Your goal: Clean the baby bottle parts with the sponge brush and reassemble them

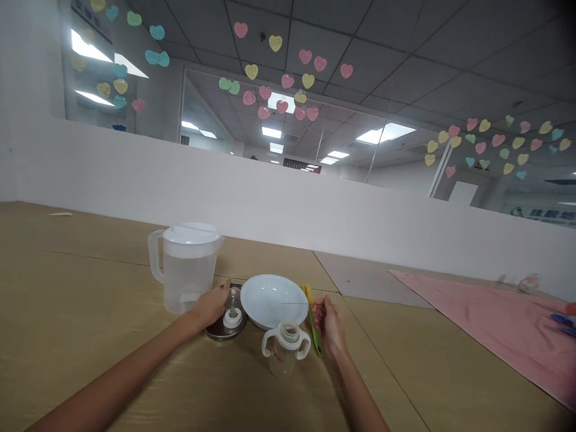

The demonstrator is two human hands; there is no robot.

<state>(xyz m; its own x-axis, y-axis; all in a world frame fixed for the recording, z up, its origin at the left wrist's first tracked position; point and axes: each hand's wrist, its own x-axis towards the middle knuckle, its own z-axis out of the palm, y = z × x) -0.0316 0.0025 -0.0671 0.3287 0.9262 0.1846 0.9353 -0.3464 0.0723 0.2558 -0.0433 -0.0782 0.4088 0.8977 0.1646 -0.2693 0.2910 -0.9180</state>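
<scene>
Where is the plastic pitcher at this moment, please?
In the head view, the plastic pitcher stands on the wooden table, left of the white plate and just behind the left hand.

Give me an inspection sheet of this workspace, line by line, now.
Surface: light wood-grain tabletop with visible panel seams.
Job's things: round steel dish holding a clear dome-shaped part with a white collar; white plate; clear two-handled cup; green-handled brush.
Clutter: lidded plastic pitcher; pink cloth; small clear bottle.
Grippers: bare hands. Left hand against the dome; right hand open beside the brush.
Cables: nothing seen.
Surroundings: white partition, paper hearts on glass, tiled ceiling.
</scene>
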